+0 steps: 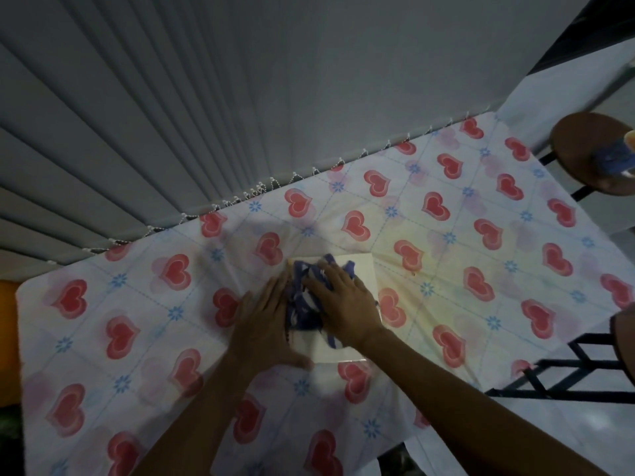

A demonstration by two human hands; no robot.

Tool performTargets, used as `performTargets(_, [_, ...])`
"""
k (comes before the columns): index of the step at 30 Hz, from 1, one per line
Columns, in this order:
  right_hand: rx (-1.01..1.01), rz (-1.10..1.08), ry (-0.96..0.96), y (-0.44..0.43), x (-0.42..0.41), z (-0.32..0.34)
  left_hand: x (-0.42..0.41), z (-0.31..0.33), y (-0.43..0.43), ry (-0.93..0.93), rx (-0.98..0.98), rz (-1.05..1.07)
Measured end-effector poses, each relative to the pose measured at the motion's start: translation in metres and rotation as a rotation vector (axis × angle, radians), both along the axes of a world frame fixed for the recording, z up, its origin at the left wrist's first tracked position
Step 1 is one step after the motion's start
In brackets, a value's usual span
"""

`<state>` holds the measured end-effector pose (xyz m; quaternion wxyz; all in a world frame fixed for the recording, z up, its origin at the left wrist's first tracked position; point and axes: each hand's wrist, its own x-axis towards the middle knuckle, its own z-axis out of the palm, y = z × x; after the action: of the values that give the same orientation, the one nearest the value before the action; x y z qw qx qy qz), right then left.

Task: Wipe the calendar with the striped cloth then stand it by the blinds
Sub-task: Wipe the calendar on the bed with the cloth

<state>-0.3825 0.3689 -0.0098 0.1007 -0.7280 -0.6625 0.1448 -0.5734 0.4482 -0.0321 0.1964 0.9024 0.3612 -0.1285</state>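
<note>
A white calendar (365, 273) lies flat near the middle of the table. A crumpled blue-and-white striped cloth (304, 305) rests on it. My right hand (343, 304) presses down on the cloth with fingers spread. My left hand (264, 324) lies flat at the calendar's left edge, thumb along its near edge, holding it in place. Most of the calendar's face is hidden under the cloth and both hands. Grey vertical blinds (206, 115) hang along the table's far edge.
A tablecloth with red hearts and blue flowers (481, 235) covers the table. A round brown stool (591, 152) with a blue object on it stands at the right. Black metal framing (567, 376) shows beyond the table's right corner. Something orange (8, 338) is at the left edge.
</note>
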Motion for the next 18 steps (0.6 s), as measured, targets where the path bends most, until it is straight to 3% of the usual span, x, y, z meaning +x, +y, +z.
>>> performTargets(5, [-0.066, -0.224, 0.042, -0.012, -0.026, -0.001, 0.000, 0.002, 0.000, -0.021, 0.015, -0.006])
performTargets(11, [-0.094, -0.052, -0.037, -0.084, -0.032, -0.007, -0.001, 0.003, -0.003, -0.054, 0.056, -0.022])
performTargets(18, [-0.131, -0.316, -0.058, 0.001, 0.024, 0.006, 0.001, 0.004, -0.001, 0.019, 0.001, -0.018])
